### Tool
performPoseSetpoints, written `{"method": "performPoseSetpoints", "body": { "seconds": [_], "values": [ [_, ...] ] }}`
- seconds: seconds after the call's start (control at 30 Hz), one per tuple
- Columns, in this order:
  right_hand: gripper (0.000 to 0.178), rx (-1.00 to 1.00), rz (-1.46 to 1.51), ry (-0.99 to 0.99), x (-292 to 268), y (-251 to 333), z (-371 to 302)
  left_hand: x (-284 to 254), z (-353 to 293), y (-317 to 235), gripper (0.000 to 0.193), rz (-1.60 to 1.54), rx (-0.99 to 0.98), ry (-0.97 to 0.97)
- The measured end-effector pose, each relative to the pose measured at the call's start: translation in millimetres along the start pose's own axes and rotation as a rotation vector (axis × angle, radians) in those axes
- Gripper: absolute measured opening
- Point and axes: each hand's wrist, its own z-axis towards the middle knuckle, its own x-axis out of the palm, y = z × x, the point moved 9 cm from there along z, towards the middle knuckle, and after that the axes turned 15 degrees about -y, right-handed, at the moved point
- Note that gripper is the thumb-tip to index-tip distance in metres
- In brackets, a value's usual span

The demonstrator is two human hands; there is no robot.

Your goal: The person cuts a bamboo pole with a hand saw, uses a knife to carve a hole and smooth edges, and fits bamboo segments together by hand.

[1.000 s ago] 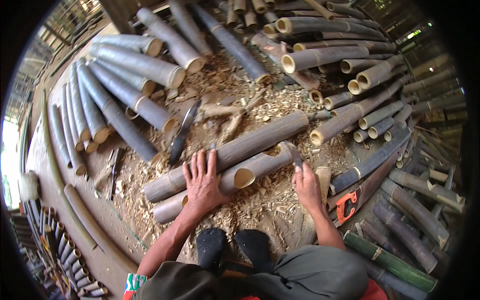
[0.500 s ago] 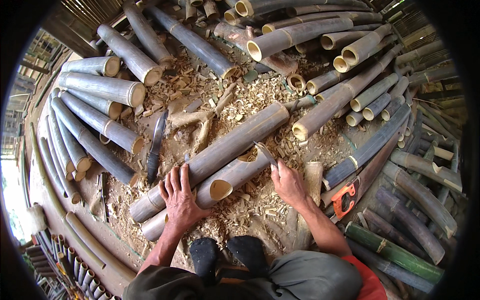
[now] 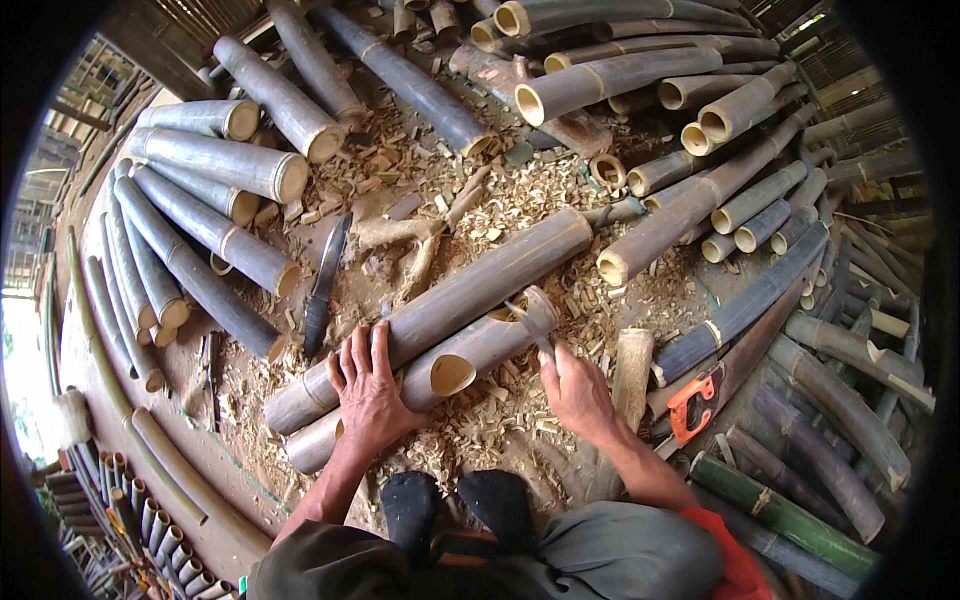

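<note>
My left hand (image 3: pixel 368 385) lies across two grey-brown bamboo tubes side by side, fingers spread over the far tube (image 3: pixel 480 280) and palm on the near one. The near bamboo tube (image 3: pixel 410 385) has an oval hole in its middle, another by its right end and a third partly hidden beside my left wrist. Closed around a knife, my right hand (image 3: pixel 582 395) is just below that right end. The knife's narrow blade (image 3: pixel 528 325) reaches over the right-hand hole, its tip at the far rim. My fingers cover most of the handle.
Pale shavings (image 3: pixel 500 440) cover the ground. A large dark blade (image 3: pixel 326 285) lies left of the tubes. At the right lies a saw with an orange handle (image 3: pixel 694 402). Cut bamboo lengths (image 3: pixel 215 165) fan out all around. A short pale block (image 3: pixel 632 365) stands by my right wrist.
My right hand and the knife have moved toward me, and the blade now lies over the right-hand hole. The whole view has shifted slightly. My left hand stays on the tubes.
</note>
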Motion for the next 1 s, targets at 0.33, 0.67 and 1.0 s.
{"method": "performPoseSetpoints", "body": {
  "seconds": [0.33,0.67,1.0],
  "values": [
    [0.024,-0.058,0.052,-0.058,26.4,14.6,-7.1,1.4,-0.4,2.4,0.155,-0.011,0.005,0.027],
    [0.025,-0.031,-0.157,0.069,15.6,29.6,9.0,-0.7,-0.1,3.8,0.151,-0.034,-0.003,-0.016],
    [0.026,0.324,0.492,-0.382,-15.8,-42.2,-6.3,-90.2,-33.0,81.9,0.1,-0.373,-0.029,-0.649]
  ]
}}
